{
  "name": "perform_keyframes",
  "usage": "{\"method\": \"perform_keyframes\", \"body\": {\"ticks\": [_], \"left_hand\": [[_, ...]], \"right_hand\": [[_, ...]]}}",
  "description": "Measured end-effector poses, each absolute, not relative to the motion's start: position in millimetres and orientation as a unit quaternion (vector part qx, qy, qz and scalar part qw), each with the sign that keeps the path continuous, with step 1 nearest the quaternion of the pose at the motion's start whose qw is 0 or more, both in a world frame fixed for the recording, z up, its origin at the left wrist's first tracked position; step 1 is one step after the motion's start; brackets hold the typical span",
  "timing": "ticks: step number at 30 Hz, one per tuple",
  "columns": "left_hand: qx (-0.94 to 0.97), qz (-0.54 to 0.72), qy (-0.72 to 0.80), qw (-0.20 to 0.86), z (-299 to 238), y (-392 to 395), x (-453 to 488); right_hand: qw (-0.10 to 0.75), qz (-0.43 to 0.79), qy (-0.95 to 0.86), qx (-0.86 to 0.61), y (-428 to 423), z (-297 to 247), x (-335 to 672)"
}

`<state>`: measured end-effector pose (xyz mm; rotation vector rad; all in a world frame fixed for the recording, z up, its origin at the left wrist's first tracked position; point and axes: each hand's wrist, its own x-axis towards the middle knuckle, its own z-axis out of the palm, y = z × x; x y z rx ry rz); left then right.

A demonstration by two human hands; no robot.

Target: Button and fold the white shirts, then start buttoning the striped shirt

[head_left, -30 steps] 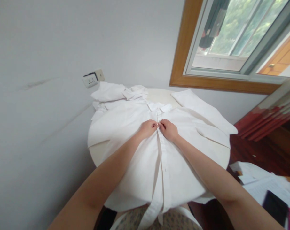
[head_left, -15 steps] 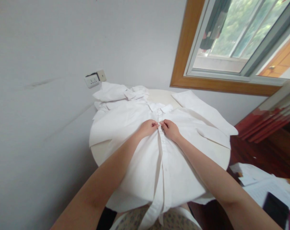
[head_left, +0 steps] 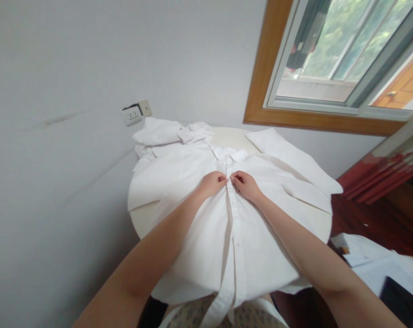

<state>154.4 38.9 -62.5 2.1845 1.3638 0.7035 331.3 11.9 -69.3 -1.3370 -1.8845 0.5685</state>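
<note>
1. Lying across the round table [head_left: 233, 135], collar [head_left: 239, 156] toward the far edge, spilling over the near edge: one white shirt [head_left: 271, 255].
2. Apparently joined near the collar — yet to be joined lower down, front edges [head_left: 239, 273] parted toward the near table edge.
3. Pinching the shirt front, fingertips pressed together: left hand [head_left: 213, 184] and right hand [head_left: 247, 186], just beside each other.
4. Counted: one shirt, one table, two hands; buttons [head_left: 238, 244] — too small to count.
</note>
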Motion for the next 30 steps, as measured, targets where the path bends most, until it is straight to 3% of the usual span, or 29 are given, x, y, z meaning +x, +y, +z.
{"method": "perform_keyframes", "body": {"ticks": [10, 18, 30], "left_hand": [[0.802, 0.246, 0.525, 0.142, -65.2, 32.4, 157.5], [0.801, 0.245, 0.505, 0.207, -63.7, 35.8, 153.5], [0.803, 0.248, 0.506, 0.195, -66.2, 35.7, 153.5]], "right_hand": [[0.342, 0.172, -0.751, -0.538, 9.2, -67.7, 327.6], [0.332, 0.171, -0.737, -0.563, 3.4, -61.1, 325.9], [0.308, 0.132, -0.758, -0.560, 3.0, -62.9, 326.8]]}}
